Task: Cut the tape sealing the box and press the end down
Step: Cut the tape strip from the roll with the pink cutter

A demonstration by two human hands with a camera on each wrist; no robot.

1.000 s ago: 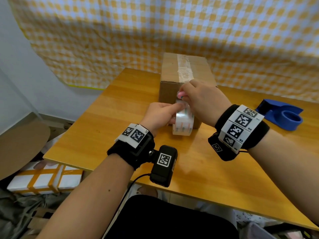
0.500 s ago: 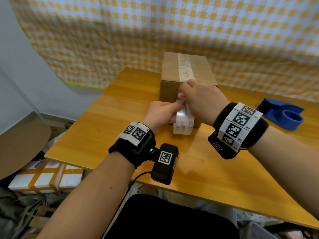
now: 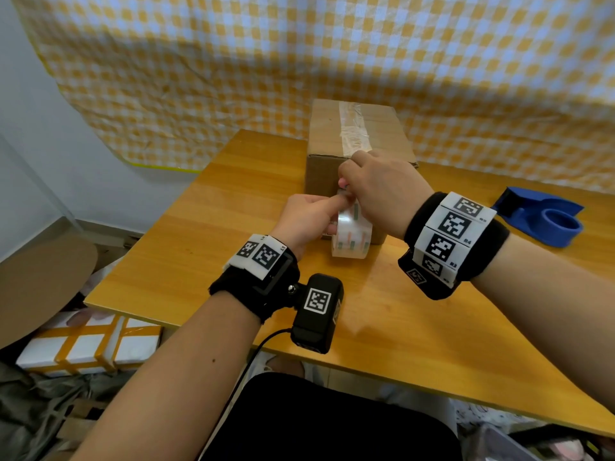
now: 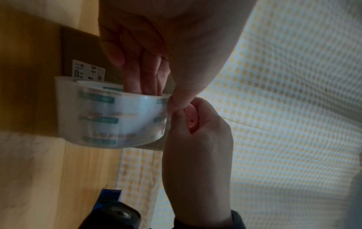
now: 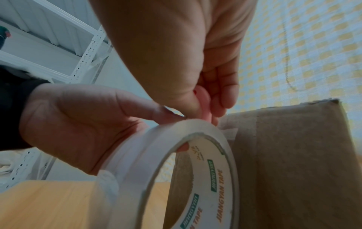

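Observation:
A brown cardboard box point(image 3: 382, 134) stands on the wooden table point(image 3: 206, 261), with a clear tape strip point(image 3: 352, 131) along its top. My left hand point(image 3: 306, 217) grips a clear tape roll point(image 3: 351, 234) in front of the box. Its fingers point(image 4: 145, 74) reach through the core and its thumb lies on the roll's top. My right hand point(image 3: 379, 191) pinches a small pink cutter point(image 4: 192, 119) at the tape between the roll point(image 5: 195, 170) and the box point(image 5: 293, 155). The hands hide the blade and the tape's end.
A blue tape dispenser point(image 3: 545, 221) lies on the table at the right. A yellow checked cloth point(image 3: 299, 61) hangs behind the box. Taped white parcels point(image 3: 86, 347) sit on the floor to the left, below the table edge.
Both hands and the roll stay almost where they were; the right hand has crept only slightly toward the box's upper front edge.

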